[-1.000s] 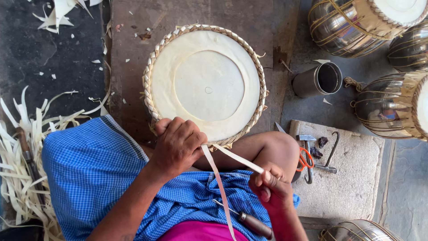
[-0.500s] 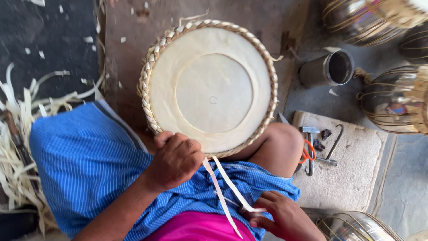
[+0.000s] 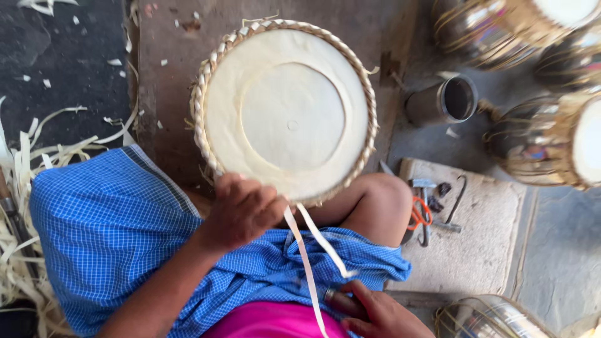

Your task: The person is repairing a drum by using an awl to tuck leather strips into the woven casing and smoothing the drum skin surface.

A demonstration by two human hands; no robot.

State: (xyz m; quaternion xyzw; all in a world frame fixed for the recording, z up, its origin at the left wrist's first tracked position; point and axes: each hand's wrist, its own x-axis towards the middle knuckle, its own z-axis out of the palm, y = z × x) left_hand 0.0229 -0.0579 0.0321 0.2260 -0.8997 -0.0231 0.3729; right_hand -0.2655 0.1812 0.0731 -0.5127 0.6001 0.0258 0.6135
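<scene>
Left hand [image 3: 241, 209] clamps the near rim of the drumhead [image 3: 285, 112], steadying it on the lap, while right hand [image 3: 375, 313] grips the pale strap [image 3: 307, 256], drawn taut for lacing.

drum head [image 3: 285, 112] on floor before knee, left hand [image 3: 241, 209] at its near rim, strips [image 3: 310, 250] trailing to right hand [image 3: 372, 313], cup [image 3: 444, 100] right, tools on slab [image 3: 476, 250] right

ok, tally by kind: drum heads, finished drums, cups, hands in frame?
Braided-rim drum head: 1, left hand on its near edge
Metal-bodied drums: 4 (top right, far right, top corner, bottom edge)
Metal cup: 1
Hands: 2, right hand by the pale strips
Total: 8
</scene>
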